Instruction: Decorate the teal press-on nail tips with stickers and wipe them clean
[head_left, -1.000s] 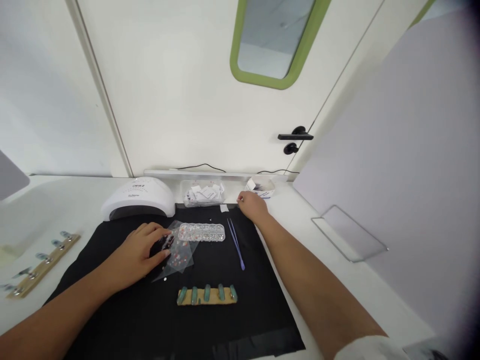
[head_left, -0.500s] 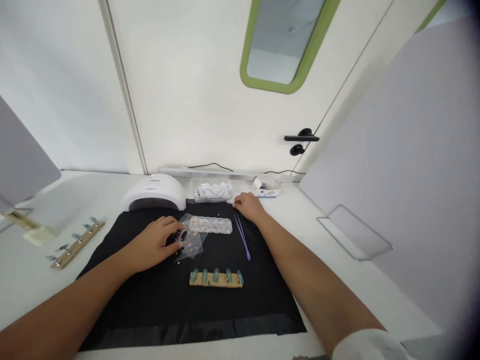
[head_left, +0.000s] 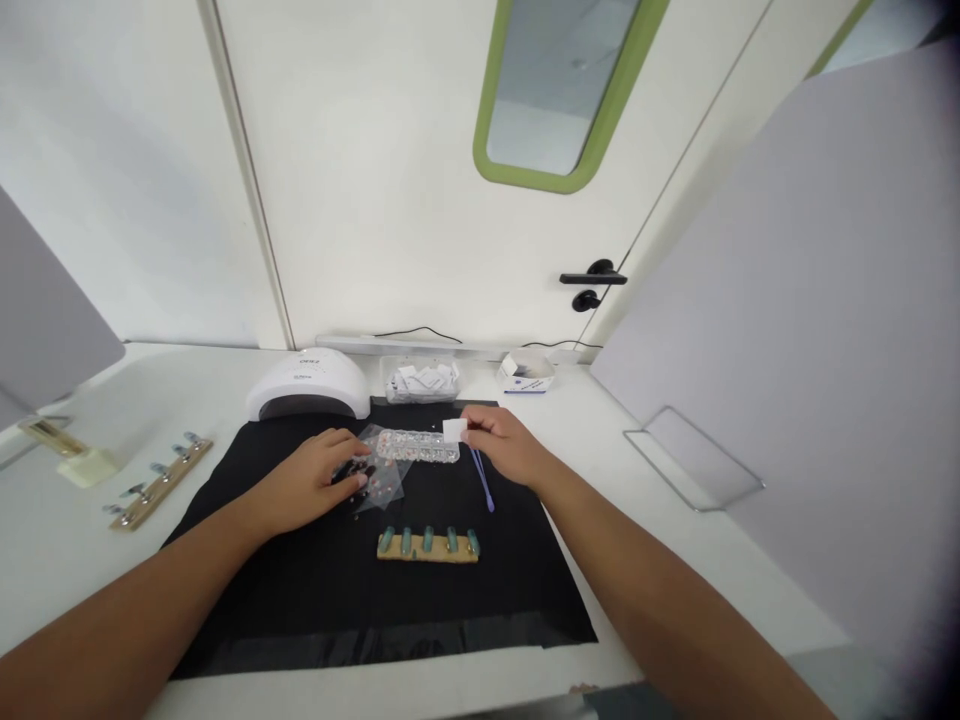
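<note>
My right hand (head_left: 506, 440) pinches a small white square pad (head_left: 454, 430) between thumb and fingers, above the right end of the clear compartment case (head_left: 420, 446). Tiny pale and pinkish pieces fill that case. My left hand (head_left: 321, 475) lies beside it, thumb and fingers apart, the tips on clear plastic sheets or bags (head_left: 388, 485) with small reddish bits. Partly behind my right hand lie purple tweezers (head_left: 484, 482). Closer to me, a tan strip (head_left: 427, 549) carries several teal nail tips (head_left: 428, 538).
A white nail lamp (head_left: 309, 385) stands at the back left, near a clear box (head_left: 420, 380) of white pads. An open carton (head_left: 526, 370) is at the back right. On the left are another nail-tip strip (head_left: 161, 487) and a bottle (head_left: 86, 465). A black mat (head_left: 360, 610) covers the middle.
My right hand has come back from beside the pad box toward the compartment case, now with the white pad lifted into plain view. My left hand stays nearly in place.
</note>
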